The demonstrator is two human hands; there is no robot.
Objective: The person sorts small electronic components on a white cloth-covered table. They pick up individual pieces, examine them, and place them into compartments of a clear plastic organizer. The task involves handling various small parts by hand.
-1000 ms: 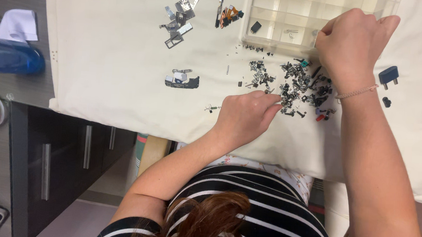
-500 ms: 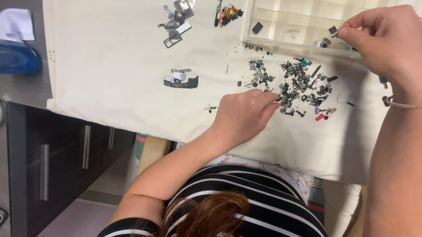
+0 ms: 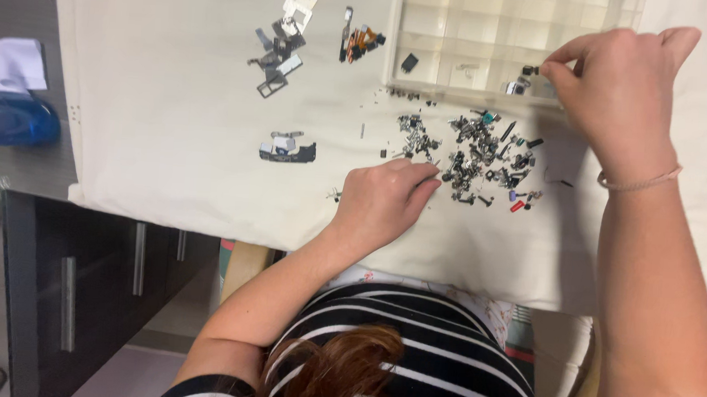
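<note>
Fingertips of the right hand (image 3: 621, 96) are pinching a tiny dark part (image 3: 530, 70) over the clear compartment organizer (image 3: 462, 33); the left hand (image 3: 382, 200), fingers curled and holding nothing visible, is touching the pile of small screws and parts (image 3: 479, 157).

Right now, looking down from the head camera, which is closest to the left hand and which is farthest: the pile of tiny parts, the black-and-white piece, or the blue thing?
1. Pile of tiny parts, just right of the left hand.
2. Black-and-white piece, on the cloth to its left.
3. Blue thing, far left, off the cloth.

Matt cream cloth (image 3: 187, 115), clear glossy plastic tray (image 3: 462, 33), shiny metal bits (image 3: 479, 153) (some plastic).
</note>
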